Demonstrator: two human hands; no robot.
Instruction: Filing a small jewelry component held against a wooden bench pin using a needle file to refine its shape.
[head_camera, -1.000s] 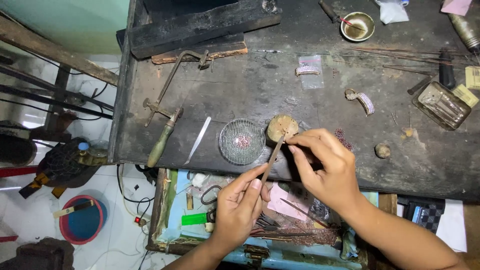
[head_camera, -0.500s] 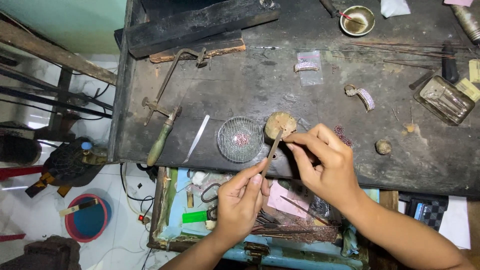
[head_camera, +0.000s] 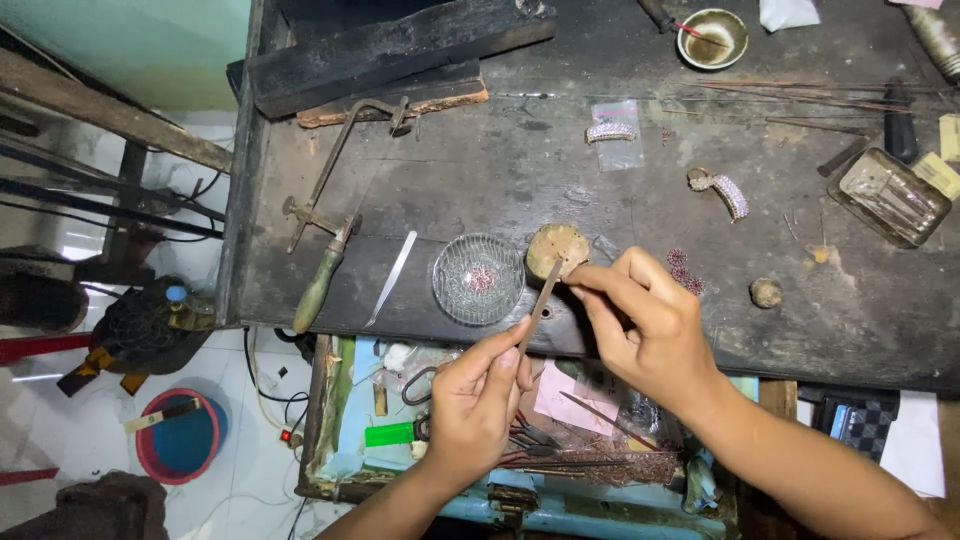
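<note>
From my feed: both hands sit at the counter's (head_camera: 600, 180) near edge, mid-span. Left hand (head_camera: 478, 400) is pinched shut on the lower end of a thin stick (head_camera: 538, 303); the stick's top carries a round tan lump (head_camera: 556, 250). Right hand (head_camera: 645, 325) is closed with fingertips (head_camera: 585, 285) pressed together right against the lump's lower right side. I can't tell what they pinch (too small, maybe a stone).

Progress, my read only: stone-setting on the lump is mid-way at best. The glass dish (head_camera: 479, 279) just left of the lump holds a small pink pile in its middle, and more reddish grains (head_camera: 684, 268) lie loose beside the right hand, so stock is left. The lump's face is too blurred to count what's placed.

Idle items: tweezers (head_camera: 392, 277) and the green-handled saw frame (head_camera: 322, 250) toward the left edge, untouched. Two studded curved pieces (head_camera: 722, 190) mid-counter toward the far right look done, or nearly.
</note>
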